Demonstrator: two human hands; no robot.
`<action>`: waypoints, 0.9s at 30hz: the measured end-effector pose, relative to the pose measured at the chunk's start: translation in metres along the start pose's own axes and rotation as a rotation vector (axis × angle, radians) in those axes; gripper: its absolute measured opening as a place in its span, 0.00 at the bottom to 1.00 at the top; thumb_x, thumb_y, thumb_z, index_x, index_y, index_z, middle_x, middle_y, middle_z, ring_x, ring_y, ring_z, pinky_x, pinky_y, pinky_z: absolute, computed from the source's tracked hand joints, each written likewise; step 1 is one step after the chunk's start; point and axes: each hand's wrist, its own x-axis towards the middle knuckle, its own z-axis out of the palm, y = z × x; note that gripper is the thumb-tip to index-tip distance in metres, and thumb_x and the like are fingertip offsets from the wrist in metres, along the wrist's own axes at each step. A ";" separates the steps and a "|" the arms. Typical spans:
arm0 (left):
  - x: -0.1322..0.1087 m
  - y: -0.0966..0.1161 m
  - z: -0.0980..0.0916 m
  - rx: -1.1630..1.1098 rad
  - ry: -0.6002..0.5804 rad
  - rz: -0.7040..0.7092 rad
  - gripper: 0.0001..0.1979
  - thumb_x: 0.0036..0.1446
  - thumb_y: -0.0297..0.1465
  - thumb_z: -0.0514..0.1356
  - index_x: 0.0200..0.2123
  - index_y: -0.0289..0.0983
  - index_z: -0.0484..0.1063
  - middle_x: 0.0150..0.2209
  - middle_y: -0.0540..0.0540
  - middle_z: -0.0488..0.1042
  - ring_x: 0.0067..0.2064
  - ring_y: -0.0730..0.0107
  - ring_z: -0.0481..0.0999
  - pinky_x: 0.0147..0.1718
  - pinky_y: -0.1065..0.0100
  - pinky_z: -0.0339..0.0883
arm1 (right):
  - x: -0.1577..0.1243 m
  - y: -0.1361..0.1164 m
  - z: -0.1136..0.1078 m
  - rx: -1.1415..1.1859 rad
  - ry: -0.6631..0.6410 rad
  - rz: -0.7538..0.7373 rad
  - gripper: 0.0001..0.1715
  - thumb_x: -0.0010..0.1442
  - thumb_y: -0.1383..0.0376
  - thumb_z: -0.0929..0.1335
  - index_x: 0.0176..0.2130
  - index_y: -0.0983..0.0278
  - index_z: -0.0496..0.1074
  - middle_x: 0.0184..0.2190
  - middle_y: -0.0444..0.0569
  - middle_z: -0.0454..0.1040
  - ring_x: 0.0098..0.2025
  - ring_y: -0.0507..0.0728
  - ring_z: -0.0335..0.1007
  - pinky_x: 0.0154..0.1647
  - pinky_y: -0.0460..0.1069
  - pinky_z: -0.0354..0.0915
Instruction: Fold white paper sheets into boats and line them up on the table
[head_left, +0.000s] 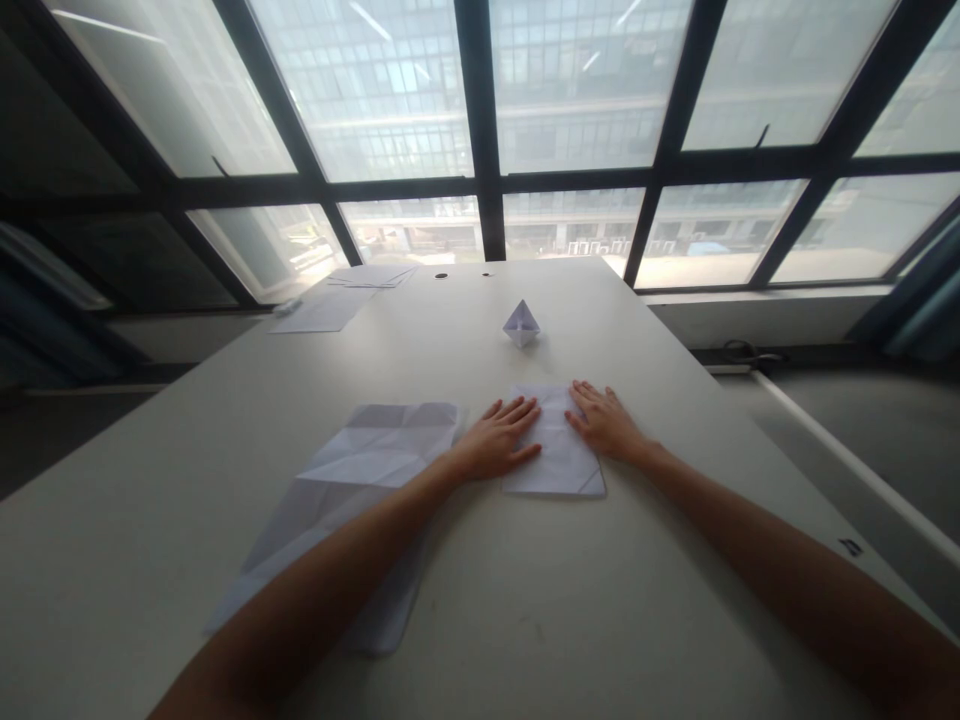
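A small folded sheet of white paper point(555, 465) lies flat on the white table, with a crease line across its near right corner. My left hand point(501, 438) rests on its left side, fingers stretched out. On its far right part lies my right hand point(604, 420), palm down with the fingers extended. Just beyond the sheet stands a folded paper boat point(521, 325). Left of my hands is a larger creased sheet of paper point(375, 450), partly covered by my left forearm.
The white table point(480, 620) stretches toward large windows point(570, 90) with dark frames. More white sheets point(322, 308) lie at its far left edge, beside a small crumpled white thing point(287, 307). A dark round hole point(441, 276) shows near the far edge.
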 end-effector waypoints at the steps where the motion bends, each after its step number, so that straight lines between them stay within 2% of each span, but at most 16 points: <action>1: 0.000 0.000 -0.001 -0.003 -0.004 -0.001 0.37 0.68 0.54 0.41 0.72 0.40 0.45 0.72 0.44 0.43 0.73 0.60 0.43 0.69 0.56 0.34 | 0.001 0.002 0.001 -0.008 0.018 0.046 0.34 0.70 0.57 0.56 0.67 0.72 0.57 0.69 0.60 0.54 0.72 0.63 0.46 0.70 0.66 0.41; 5: -0.001 0.002 -0.003 -0.018 -0.012 -0.012 0.37 0.67 0.54 0.41 0.72 0.39 0.45 0.72 0.45 0.43 0.73 0.59 0.43 0.69 0.55 0.34 | 0.003 0.006 -0.001 0.005 0.135 0.161 0.32 0.70 0.60 0.55 0.66 0.74 0.58 0.68 0.64 0.55 0.71 0.65 0.47 0.69 0.66 0.44; 7: 0.000 0.003 -0.004 -0.023 -0.010 -0.015 0.37 0.67 0.54 0.41 0.72 0.40 0.45 0.72 0.45 0.43 0.73 0.59 0.43 0.69 0.55 0.34 | 0.002 0.002 -0.004 0.044 0.225 0.104 0.32 0.70 0.61 0.54 0.67 0.73 0.57 0.69 0.62 0.53 0.72 0.63 0.44 0.70 0.64 0.43; 9: 0.000 0.002 -0.003 -0.025 -0.006 -0.014 0.37 0.67 0.54 0.42 0.72 0.40 0.45 0.72 0.46 0.43 0.73 0.59 0.43 0.69 0.55 0.34 | -0.001 -0.005 -0.008 0.090 0.264 -0.043 0.32 0.70 0.60 0.54 0.67 0.71 0.57 0.70 0.59 0.52 0.73 0.60 0.41 0.71 0.61 0.42; 12: 0.000 0.001 -0.002 -0.024 0.001 -0.017 0.37 0.67 0.54 0.42 0.72 0.40 0.44 0.72 0.45 0.43 0.73 0.59 0.43 0.69 0.55 0.35 | -0.006 -0.017 -0.011 0.129 0.144 -0.264 0.34 0.69 0.56 0.57 0.68 0.67 0.55 0.70 0.56 0.52 0.73 0.59 0.42 0.71 0.60 0.41; 14: 0.000 0.001 -0.001 -0.021 0.003 -0.023 0.37 0.67 0.53 0.42 0.72 0.40 0.44 0.72 0.45 0.44 0.73 0.58 0.44 0.69 0.54 0.36 | -0.009 -0.024 -0.010 0.118 0.028 -0.323 0.37 0.68 0.53 0.59 0.69 0.67 0.54 0.70 0.57 0.52 0.72 0.60 0.43 0.71 0.61 0.41; 18: -0.001 0.002 -0.002 -0.018 0.014 -0.025 0.37 0.68 0.52 0.43 0.72 0.40 0.43 0.72 0.45 0.46 0.72 0.59 0.45 0.69 0.54 0.37 | -0.009 -0.026 -0.008 0.064 -0.056 -0.272 0.40 0.68 0.50 0.59 0.70 0.70 0.52 0.71 0.59 0.50 0.73 0.61 0.42 0.71 0.62 0.41; 27: 0.000 0.002 -0.001 -0.015 0.014 -0.033 0.37 0.67 0.54 0.43 0.72 0.40 0.46 0.72 0.44 0.46 0.72 0.59 0.45 0.69 0.54 0.37 | -0.002 -0.013 -0.003 -0.009 -0.048 -0.043 0.39 0.69 0.50 0.56 0.69 0.69 0.52 0.71 0.58 0.49 0.73 0.62 0.40 0.70 0.67 0.37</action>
